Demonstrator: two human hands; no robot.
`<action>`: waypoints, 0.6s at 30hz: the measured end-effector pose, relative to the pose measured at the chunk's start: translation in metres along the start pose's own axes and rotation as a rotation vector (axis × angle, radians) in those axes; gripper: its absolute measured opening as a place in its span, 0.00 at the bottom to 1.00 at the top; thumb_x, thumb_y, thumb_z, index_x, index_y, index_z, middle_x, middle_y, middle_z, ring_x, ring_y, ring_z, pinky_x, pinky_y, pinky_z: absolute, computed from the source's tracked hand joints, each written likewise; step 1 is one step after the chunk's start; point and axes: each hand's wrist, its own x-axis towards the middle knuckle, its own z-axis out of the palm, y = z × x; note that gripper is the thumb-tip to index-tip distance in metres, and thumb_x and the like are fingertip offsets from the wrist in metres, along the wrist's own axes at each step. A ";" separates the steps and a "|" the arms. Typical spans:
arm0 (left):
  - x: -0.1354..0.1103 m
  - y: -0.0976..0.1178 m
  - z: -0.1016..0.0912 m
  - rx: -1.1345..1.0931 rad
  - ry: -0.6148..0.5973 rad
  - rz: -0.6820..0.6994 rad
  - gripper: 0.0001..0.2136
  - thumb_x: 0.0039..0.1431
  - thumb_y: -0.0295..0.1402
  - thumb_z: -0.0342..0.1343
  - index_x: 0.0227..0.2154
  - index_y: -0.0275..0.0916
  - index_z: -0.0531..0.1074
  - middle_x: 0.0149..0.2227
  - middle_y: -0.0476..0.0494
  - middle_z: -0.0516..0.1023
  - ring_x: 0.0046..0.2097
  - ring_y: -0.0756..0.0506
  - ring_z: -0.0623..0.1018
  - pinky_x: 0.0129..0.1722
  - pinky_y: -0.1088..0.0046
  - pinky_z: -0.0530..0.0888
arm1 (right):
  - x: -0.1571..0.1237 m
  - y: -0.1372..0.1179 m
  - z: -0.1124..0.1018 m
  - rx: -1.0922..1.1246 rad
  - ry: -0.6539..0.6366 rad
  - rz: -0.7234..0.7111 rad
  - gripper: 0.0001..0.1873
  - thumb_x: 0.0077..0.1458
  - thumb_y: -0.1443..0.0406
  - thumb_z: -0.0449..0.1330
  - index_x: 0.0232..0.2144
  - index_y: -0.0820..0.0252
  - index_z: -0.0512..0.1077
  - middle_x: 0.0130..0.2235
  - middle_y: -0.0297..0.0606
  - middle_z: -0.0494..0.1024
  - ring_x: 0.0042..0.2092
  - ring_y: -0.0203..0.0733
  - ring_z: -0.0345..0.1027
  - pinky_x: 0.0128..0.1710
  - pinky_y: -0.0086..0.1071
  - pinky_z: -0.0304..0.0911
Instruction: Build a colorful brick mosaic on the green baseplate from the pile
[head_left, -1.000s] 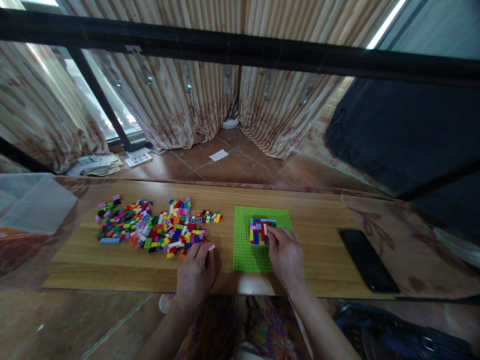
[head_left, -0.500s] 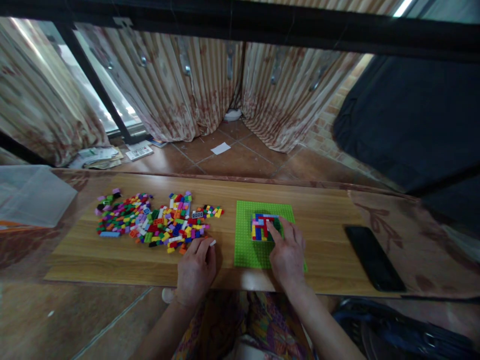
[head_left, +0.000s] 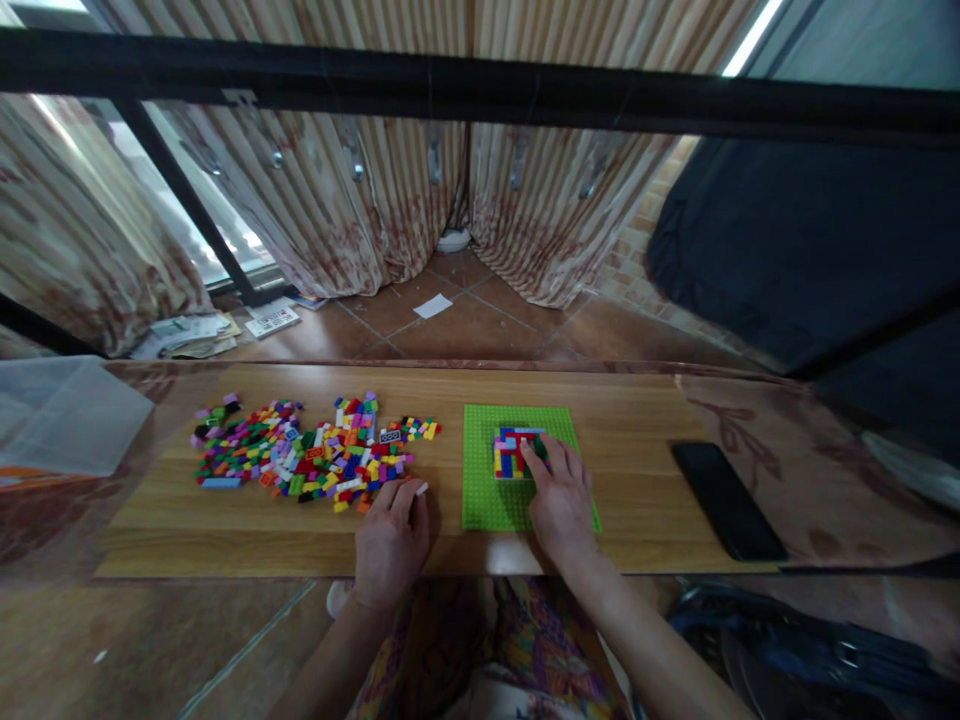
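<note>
My left hand (head_left: 391, 538) rests by the front of the pile of loose toy bricks (head_left: 330, 460), its fingers closed in a pinch on a small white brick (head_left: 422, 489). On the green baseplate (head_left: 487, 510) sits a low build of toy bricks (head_left: 510, 455) in red, blue, yellow, white and dark green. My right hand (head_left: 561, 500) lies over the right side of this build, index finger on its top and the other fingers curled round its right edge. Part of the build is hidden beneath that hand.
A wooden board (head_left: 645, 480) carries everything. A black phone (head_left: 727, 500) lies at its right end, and a clear plastic box (head_left: 67, 415) stands at the left. Beyond the board, a dark metal bar (head_left: 480, 90) crosses in front of curtains (head_left: 405, 200).
The whole view has shifted slightly as the head moved. My left hand keeps the white brick in its pinch, and my right hand stays on the build.
</note>
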 end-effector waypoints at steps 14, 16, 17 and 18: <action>0.000 -0.002 0.000 0.048 -0.028 -0.028 0.09 0.62 0.32 0.48 0.39 0.41 0.72 0.39 0.44 0.77 0.39 0.46 0.77 0.38 0.72 0.71 | 0.021 -0.001 -0.021 0.108 -0.190 0.040 0.28 0.53 0.77 0.48 0.51 0.55 0.73 0.57 0.43 0.70 0.56 0.50 0.58 0.53 0.40 0.53; 0.000 -0.002 0.000 0.043 -0.035 -0.044 0.09 0.62 0.32 0.48 0.39 0.41 0.73 0.39 0.44 0.77 0.40 0.45 0.77 0.38 0.71 0.72 | 0.022 -0.002 -0.023 0.105 -0.195 0.034 0.26 0.54 0.76 0.48 0.51 0.55 0.74 0.56 0.43 0.70 0.56 0.50 0.58 0.53 0.40 0.53; 0.000 -0.003 0.000 0.035 -0.038 -0.049 0.09 0.62 0.31 0.48 0.39 0.41 0.73 0.39 0.44 0.77 0.40 0.45 0.77 0.38 0.71 0.72 | 0.022 -0.002 -0.023 0.107 -0.191 0.029 0.26 0.54 0.76 0.48 0.51 0.55 0.74 0.56 0.44 0.70 0.56 0.50 0.58 0.53 0.40 0.53; 0.000 -0.003 0.000 0.021 -0.040 -0.052 0.09 0.62 0.31 0.48 0.39 0.41 0.73 0.39 0.44 0.77 0.40 0.44 0.77 0.38 0.70 0.72 | 0.021 -0.002 -0.023 0.114 -0.183 0.023 0.26 0.54 0.76 0.48 0.51 0.55 0.74 0.56 0.44 0.70 0.56 0.50 0.58 0.53 0.41 0.54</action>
